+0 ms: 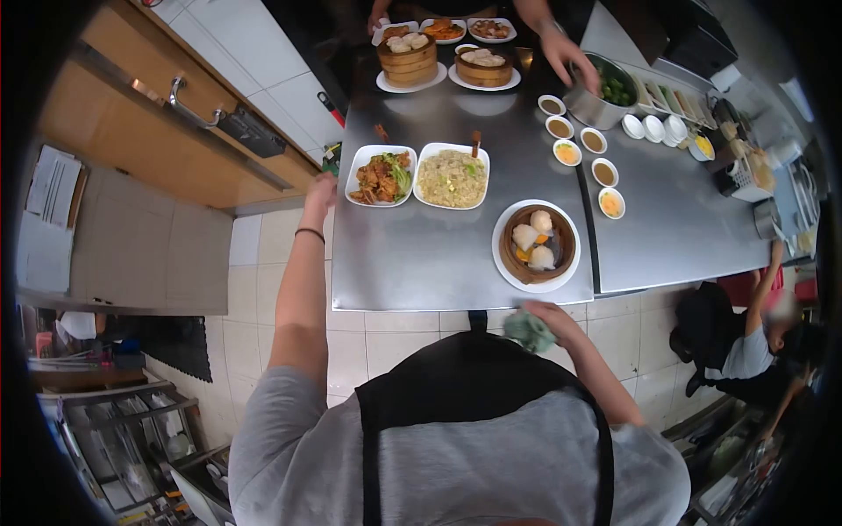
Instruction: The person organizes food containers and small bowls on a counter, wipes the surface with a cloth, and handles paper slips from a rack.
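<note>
A crumpled green cloth point(529, 330) is gripped in my right hand point(558, 319), just off the front edge of the steel table point(412, 272). My left hand point(323, 190) is at the table's left edge, close to a small green item point(331, 158); its fingers are too small and partly hidden to read. To the right of it sit a square white dish of fried pieces with greens point(383, 177) and a dish of fried rice point(453, 179). Nearest my right hand, a bamboo steamer point(538, 244) with several dumplings rests on a white plate point(507, 278).
Across the table, another person's hand point(570, 63) reaches into a metal pot of greens point(605, 95). Two bamboo steamers point(410, 66) stand at the back. Several small sauce bowls point(567, 152) line the right side. A co-worker point(741, 346) is at lower right; a wooden door point(167, 114) stands left.
</note>
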Action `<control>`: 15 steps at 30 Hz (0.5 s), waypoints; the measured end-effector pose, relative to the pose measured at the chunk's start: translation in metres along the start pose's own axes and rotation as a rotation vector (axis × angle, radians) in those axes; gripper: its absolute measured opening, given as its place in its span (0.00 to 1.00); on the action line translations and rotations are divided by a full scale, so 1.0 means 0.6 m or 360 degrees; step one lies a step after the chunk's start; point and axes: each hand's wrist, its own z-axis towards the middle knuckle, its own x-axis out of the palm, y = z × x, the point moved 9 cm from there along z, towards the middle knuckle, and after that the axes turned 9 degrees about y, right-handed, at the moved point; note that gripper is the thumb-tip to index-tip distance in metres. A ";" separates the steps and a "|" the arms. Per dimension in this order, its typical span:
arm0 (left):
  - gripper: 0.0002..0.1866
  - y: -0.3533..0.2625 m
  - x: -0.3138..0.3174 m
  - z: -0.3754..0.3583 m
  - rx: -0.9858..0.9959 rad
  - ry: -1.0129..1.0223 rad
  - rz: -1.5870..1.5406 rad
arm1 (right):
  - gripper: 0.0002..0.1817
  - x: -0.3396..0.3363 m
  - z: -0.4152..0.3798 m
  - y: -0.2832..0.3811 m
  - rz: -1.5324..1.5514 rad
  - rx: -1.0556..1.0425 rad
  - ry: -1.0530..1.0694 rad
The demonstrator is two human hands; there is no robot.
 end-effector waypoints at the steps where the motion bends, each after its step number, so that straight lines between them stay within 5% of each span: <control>1: 0.25 -0.023 -0.018 0.024 0.0141 -0.0118 0.0192 | 0.18 -0.037 -0.019 -0.020 0.0144 -0.0051 -0.0039; 3: 0.21 -0.084 -0.011 0.068 0.0490 -0.0199 0.0608 | 0.18 -0.061 -0.035 -0.021 0.0283 -0.0063 -0.0149; 5: 0.19 -0.158 0.049 0.049 0.0510 -0.0368 0.1292 | 0.19 -0.078 -0.050 0.004 0.0669 -0.0242 -0.0357; 15: 0.19 -0.202 0.234 0.157 0.0566 -0.0122 0.1964 | 0.07 -0.231 0.074 0.062 0.0508 -0.0664 -0.0730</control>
